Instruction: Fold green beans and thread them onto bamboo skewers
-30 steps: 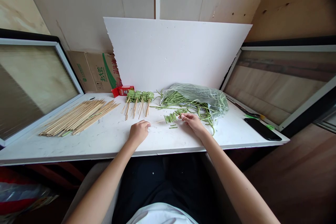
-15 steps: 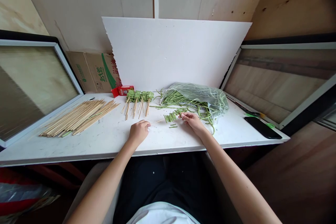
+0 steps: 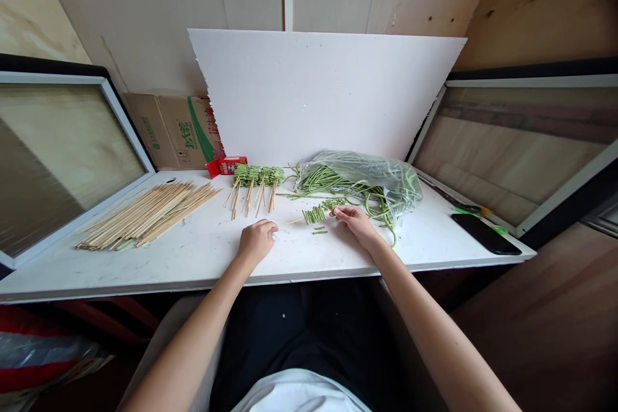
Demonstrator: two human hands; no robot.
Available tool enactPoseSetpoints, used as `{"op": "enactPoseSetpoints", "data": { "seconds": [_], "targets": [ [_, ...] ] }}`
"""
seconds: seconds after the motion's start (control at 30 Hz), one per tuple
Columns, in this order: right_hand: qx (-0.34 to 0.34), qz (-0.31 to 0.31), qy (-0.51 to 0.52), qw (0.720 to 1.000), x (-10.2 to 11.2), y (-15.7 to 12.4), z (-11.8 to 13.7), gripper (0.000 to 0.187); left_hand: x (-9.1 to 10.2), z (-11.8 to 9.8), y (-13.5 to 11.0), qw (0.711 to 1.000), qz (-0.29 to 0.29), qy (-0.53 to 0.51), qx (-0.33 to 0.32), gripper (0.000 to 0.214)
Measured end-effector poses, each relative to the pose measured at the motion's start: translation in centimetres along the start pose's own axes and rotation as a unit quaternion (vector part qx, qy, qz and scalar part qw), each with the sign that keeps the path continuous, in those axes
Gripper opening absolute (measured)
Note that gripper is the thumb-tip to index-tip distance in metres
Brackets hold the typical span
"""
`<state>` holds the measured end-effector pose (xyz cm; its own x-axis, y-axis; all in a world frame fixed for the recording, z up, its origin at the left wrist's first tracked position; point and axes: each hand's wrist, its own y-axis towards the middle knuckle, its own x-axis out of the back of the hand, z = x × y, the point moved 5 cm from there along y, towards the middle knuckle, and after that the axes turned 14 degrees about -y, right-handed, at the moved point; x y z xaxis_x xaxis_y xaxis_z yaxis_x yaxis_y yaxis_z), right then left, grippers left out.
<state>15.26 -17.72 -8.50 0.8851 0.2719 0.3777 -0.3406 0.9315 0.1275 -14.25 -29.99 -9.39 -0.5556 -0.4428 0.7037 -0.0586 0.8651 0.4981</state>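
My left hand [image 3: 255,239] rests on the white table [image 3: 203,251], fingers curled round the blunt end of a thin bamboo skewer [image 3: 295,221] threaded with short green bean pieces [image 3: 315,214]. My right hand [image 3: 356,222] pinches a small green piece at the far end of that row. A few loose cut pieces [image 3: 318,230] lie between my hands. Just behind my right hand is a clear plastic bag of long green beans [image 3: 360,183].
A pile of bare bamboo skewers [image 3: 147,214] lies at the left. Several finished bean skewers [image 3: 254,181] sit at the back by a red box [image 3: 225,166] and a cardboard carton [image 3: 171,132]. A black phone [image 3: 485,234] and a knife [image 3: 447,197] lie at the right.
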Motion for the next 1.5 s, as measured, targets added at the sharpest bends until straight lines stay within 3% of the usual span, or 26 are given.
{"op": "enactPoseSetpoints", "data": {
  "seconds": [1.0, 1.2, 1.5],
  "targets": [
    [0.008, -0.003, -0.056, 0.998, -0.1, 0.0, 0.0, 0.047, -0.2, 0.2, 0.0, 1.0, 0.023, 0.015, -0.01, 0.035],
    [0.014, 0.008, 0.0, 1.0, 0.0, -0.1, 0.4, 0.046, -0.4, 0.2, 0.0, 1.0, 0.013, 0.003, -0.013, 0.032],
    [-0.026, -0.037, 0.052, 0.998, -0.8, 0.2, -0.3, 0.049, -0.3, 0.0, 0.0, 1.0, 0.008, -0.008, -0.02, 0.032]
  ]
}}
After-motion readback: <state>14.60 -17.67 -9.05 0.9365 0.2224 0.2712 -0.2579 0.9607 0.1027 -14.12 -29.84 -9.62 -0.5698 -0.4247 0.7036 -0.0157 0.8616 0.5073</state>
